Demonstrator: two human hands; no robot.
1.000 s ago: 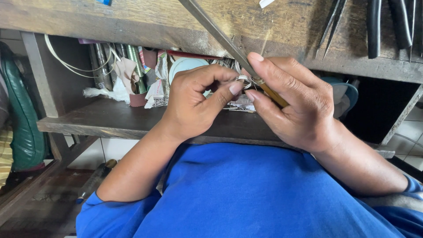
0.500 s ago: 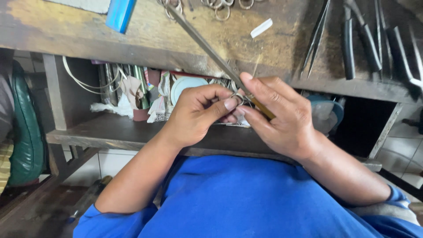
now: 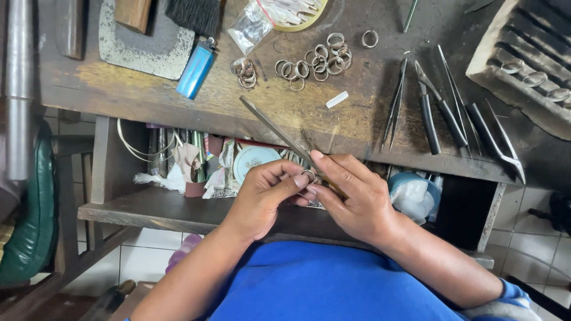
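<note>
The left hand (image 3: 262,199) pinches a small silver metal ring (image 3: 308,176) between its thumb and first finger. The right hand (image 3: 357,199) is closed around the brown handle end of a long thin grey metal file (image 3: 276,132), with its first finger laid flat along the top. The ring and the file meet just in front of the worn brown wooden bench (image 3: 178,101), above the dark lower shelf (image 3: 148,208).

The file's long side runs on a slant. Its tip points up and to the left, out over the bench top. Its handle end points down and to the right, into the right hand.

On the bench, a small blue lighter (image 3: 196,69) lies left of the file tip, tilted. Near it sits a pile of loose silver rings (image 3: 312,59). A clear plastic bag (image 3: 253,30) lies at the top, touching a round yellow-rimmed tin (image 3: 297,15). A little white stick (image 3: 336,99) lies right of the file. More to the right are thin grey tweezers (image 3: 395,104) and black-handled pliers (image 3: 429,116), all pointing mostly up and down.

Under the bench top stands a round pale blue lid (image 3: 253,161) with a small dark picture on it. A blue tub with white cloth (image 3: 413,193) sits by the right wrist.
</note>
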